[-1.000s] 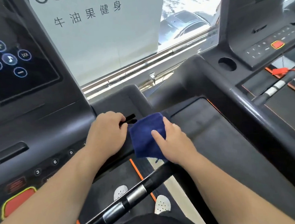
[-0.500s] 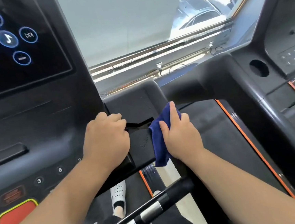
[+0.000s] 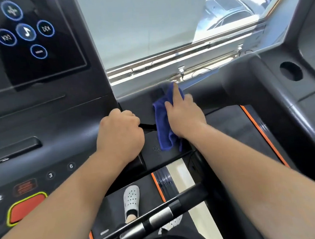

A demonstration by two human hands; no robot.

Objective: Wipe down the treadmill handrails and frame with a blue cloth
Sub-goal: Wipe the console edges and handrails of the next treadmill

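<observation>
Gym window (image 3: 230,23) beyond black treadmill frame (image 3: 136,104): right hand (image 3: 186,116), fingers straight, presses crumpled blue cloth (image 3: 163,126) to wipe; left hand (image 3: 120,136), an empty fist, braces alongside.

- Bright daylight came from the far window (image 3: 229,17), where the view outside was washed out.
- The dark console (image 3: 38,118) at left looked dim, with a faint sheen.
- Motion blur softened the right hand (image 3: 182,113) and the far tip of the blue cloth (image 3: 162,122).
- Straight lines bowed toward the edges.
</observation>
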